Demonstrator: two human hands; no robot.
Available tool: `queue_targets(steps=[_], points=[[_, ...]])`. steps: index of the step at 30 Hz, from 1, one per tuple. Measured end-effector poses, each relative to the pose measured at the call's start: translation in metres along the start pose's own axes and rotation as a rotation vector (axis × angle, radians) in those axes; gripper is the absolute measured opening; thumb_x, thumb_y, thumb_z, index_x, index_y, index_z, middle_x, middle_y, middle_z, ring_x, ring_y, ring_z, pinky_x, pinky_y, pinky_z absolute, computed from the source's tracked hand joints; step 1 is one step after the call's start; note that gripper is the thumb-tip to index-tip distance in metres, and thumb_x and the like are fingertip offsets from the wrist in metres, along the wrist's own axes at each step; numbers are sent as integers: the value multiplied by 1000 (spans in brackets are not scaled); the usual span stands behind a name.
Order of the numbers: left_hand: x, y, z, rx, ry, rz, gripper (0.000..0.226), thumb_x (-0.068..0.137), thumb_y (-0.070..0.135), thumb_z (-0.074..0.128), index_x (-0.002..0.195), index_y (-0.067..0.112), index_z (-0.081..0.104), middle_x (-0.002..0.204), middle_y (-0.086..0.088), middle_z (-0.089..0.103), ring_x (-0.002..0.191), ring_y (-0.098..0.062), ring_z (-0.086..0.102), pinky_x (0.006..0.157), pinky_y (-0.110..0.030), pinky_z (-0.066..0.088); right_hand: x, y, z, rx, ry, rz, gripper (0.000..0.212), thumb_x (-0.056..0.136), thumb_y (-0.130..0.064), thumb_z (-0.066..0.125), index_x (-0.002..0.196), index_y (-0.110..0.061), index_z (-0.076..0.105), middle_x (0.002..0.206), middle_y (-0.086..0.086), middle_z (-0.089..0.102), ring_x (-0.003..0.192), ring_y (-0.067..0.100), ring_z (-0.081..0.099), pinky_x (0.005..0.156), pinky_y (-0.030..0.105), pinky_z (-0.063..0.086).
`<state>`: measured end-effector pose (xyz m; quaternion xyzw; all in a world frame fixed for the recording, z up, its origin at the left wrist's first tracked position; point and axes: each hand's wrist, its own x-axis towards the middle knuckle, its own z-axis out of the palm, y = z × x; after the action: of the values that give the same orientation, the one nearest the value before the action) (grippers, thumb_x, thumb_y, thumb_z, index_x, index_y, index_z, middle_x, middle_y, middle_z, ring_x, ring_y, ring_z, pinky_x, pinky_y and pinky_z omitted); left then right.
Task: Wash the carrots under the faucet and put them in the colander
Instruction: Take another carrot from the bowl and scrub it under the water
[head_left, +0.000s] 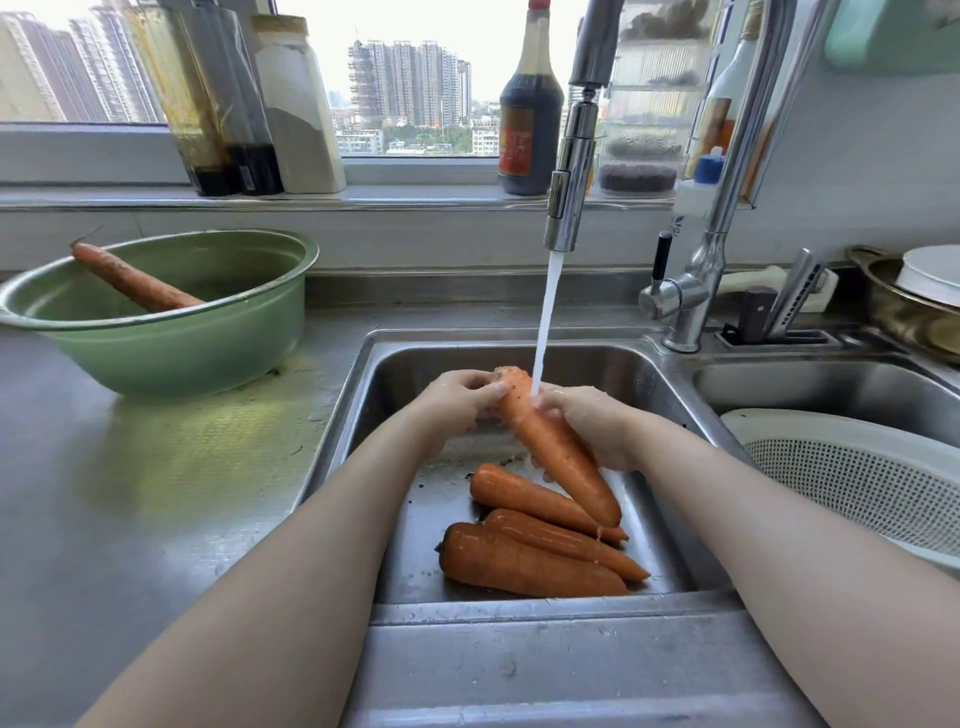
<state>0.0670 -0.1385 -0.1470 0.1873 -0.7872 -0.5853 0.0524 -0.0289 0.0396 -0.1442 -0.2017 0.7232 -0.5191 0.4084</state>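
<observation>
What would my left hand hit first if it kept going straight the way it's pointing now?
The left hand grips the top of the held carrot; pushed on, it would likely meet the water stream first, then the right hand, though depth is unclear.

Right edge cuts off colander (857, 478); fingers of right hand (597, 431) mostly hidden behind held carrot (553, 449).

I see bare counter (156, 493) left of the sink (363, 395); green bowl (208, 353) blocks its far part. Three carrots (530, 551) crowd the near sink floor. Faucet spout (569, 171) overhangs far centre. Colander (857, 467) on the right, mouth unobstructed.
</observation>
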Motion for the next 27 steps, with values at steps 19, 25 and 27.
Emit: queue_targets(steps=[19, 25, 27], points=[[-2, 0, -5, -245, -116, -9, 36, 105, 8, 58, 140, 7, 59, 122, -20, 72, 109, -30, 74, 89, -38, 63, 5, 3, 0, 42, -51, -27, 55, 95, -19, 47, 147, -39, 50, 121, 22, 68, 91, 31, 68, 80, 46, 59], [-2, 0, -6, -266, -145, -6, 37, 105, 6, 56, 142, 6, 57, 122, -20, 72, 108, -29, 74, 86, -36, 63, 5, 4, 2, 46, -36, -30, 42, 103, -28, 46, 142, -40, 55, 123, 23, 68, 99, 35, 68, 83, 48, 60], [-1, -1, -6, -271, -145, -9, 39, 104, 6, 57, 143, 6, 56, 122, -19, 72, 108, -29, 75, 90, -39, 63, 5, 5, 0, 38, -52, -27, 50, 99, -24, 42, 147, -38, 53, 121, 22, 68, 96, 33, 68, 79, 46, 60]])
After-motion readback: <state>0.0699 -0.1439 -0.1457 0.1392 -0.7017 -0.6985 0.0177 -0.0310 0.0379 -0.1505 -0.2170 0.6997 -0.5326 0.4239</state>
